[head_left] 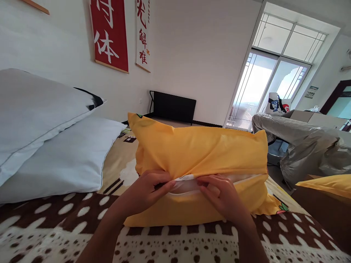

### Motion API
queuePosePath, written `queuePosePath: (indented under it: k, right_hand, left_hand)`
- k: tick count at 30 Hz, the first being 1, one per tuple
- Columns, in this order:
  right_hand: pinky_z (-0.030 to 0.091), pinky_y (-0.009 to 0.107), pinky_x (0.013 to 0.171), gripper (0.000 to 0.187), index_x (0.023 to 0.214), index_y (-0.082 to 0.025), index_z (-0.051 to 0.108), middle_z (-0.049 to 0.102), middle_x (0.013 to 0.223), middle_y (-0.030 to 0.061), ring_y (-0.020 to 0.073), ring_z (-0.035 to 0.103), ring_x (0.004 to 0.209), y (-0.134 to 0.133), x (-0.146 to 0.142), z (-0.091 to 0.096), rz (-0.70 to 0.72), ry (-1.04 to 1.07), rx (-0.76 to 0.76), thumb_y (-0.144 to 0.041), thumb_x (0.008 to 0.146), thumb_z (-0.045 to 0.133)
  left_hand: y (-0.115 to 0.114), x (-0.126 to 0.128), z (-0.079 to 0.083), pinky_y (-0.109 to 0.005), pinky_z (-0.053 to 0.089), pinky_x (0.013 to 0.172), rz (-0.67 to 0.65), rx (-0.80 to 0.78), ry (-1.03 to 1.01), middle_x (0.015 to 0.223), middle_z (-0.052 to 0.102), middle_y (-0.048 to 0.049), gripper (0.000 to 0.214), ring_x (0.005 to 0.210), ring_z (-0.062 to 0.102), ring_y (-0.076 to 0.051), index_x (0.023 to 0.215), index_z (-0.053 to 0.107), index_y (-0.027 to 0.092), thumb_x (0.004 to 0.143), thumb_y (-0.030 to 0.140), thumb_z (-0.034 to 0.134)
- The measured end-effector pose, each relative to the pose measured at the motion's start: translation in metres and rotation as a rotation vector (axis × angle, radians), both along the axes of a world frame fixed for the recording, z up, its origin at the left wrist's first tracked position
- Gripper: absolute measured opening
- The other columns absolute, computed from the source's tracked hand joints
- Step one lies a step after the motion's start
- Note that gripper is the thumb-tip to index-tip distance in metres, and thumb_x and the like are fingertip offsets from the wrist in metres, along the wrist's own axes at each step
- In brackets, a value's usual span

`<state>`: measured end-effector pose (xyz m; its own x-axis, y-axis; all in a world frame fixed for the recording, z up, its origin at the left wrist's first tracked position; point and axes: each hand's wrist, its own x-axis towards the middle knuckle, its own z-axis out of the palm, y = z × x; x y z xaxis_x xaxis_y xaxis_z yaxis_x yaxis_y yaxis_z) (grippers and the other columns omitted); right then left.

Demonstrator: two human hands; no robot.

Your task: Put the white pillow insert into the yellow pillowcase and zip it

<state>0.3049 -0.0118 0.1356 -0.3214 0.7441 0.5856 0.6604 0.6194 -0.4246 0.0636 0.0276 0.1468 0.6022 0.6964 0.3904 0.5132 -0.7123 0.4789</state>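
Note:
A pillow in a yellow pillowcase (197, 153) lies on the bed in front of me, its open edge facing me with white filling showing along the slit. My left hand (146, 190) is closed, pinching the pillowcase edge at the left of the opening. My right hand (219, 195) is closed too, its fingers gripping the yellow fabric just right of the left hand. The two hands nearly touch at the opening.
Two white pillows (55, 153) are stacked at the left on a brown and cream patterned blanket (55, 226). A covered sofa (301, 146) stands at the right, another yellow pillow (329, 184) near it. A black rack (172, 107) and red banners (111, 34) are at the wall.

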Motion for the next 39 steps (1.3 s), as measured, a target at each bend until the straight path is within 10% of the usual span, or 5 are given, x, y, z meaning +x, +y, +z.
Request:
queuePosePath:
  k: [7, 18, 39]
  right_hand:
    - [0.039, 0.035, 0.079, 0.023, 0.099, -0.022, 0.062, 0.063, 0.095, 0.0064, 0.0183, 0.054, 0.087, 0.009, -0.028, -0.014, -0.064, -0.106, 0.6, -0.009, 0.082, 0.053]
    - [0.037, 0.03, 0.069, 0.016, 0.077, -0.019, 0.055, 0.057, 0.073, 0.0027, 0.0145, 0.048, 0.071, 0.008, -0.02, -0.009, 0.05, 0.001, 0.359, -0.013, 0.089, 0.045]
    - [0.034, 0.029, 0.067, 0.02, 0.075, -0.017, 0.052, 0.051, 0.07, 0.0026, 0.015, 0.042, 0.07, 0.01, -0.027, -0.011, 0.015, -0.097, 0.396, -0.014, 0.091, 0.04]
  left_hand:
    - [-0.012, -0.004, 0.005, -0.022, 0.029, 0.057, -0.074, -0.027, 0.094, 0.059, 0.041, 0.0025, 0.039, 0.058, 0.038, -0.009, 0.062, 0.039, 0.016, 0.094, 0.039, 0.034]
    - [-0.012, -0.004, 0.008, -0.022, 0.032, 0.06, -0.003, -0.019, 0.174, 0.069, 0.049, 0.0005, 0.032, 0.064, 0.044, -0.011, 0.069, 0.047, 0.017, 0.093, 0.036, 0.037]
    - [-0.012, -0.001, 0.001, -0.024, 0.033, 0.058, 0.077, 0.052, 0.175, 0.073, 0.056, -0.0011, 0.026, 0.066, 0.05, -0.013, 0.071, 0.053, 0.017, 0.091, 0.026, 0.04]
